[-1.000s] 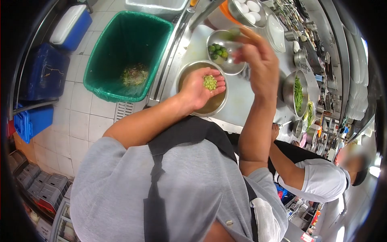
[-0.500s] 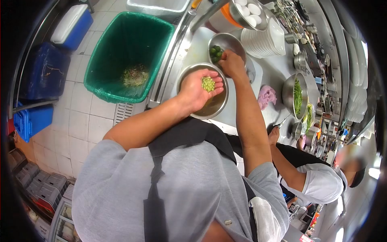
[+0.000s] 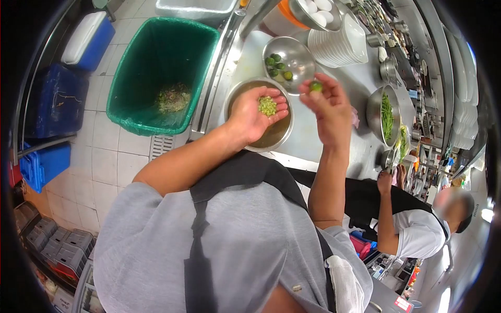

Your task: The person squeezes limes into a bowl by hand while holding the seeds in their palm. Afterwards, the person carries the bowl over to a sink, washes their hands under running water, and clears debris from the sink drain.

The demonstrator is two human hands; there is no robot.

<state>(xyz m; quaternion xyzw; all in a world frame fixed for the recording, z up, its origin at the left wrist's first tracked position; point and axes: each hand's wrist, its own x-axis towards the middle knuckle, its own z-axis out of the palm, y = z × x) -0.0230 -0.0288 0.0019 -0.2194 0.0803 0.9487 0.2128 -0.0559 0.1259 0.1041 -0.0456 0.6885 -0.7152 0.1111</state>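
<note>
My left hand [image 3: 255,116] is palm up and cupped, with a small heap of chopped pale-green pieces [image 3: 267,106] lying in it. It is over a metal bowl [image 3: 233,136] whose contents are mostly hidden beneath it. To its right, my right hand [image 3: 332,110] is raised, pinching a small green lime [image 3: 315,86] between thumb and fingers. Several more small limes [image 3: 273,61] sit in a second metal bowl [image 3: 301,61] just behind, some dark green and others yellowish.
A green-lined bin [image 3: 156,52] with scraps inside stands on the floor at left. White plates [image 3: 339,47] are stacked beside a bowl of eggs [image 3: 319,13]. A bowl of long green vegetables [image 3: 386,115] stands farther right, near a co-worker [image 3: 412,229].
My right hand has come out of the lime bowl and moved right and toward me, with a lime in its fingers. My left hand stays nearly still. The co-worker's arm has shifted.
</note>
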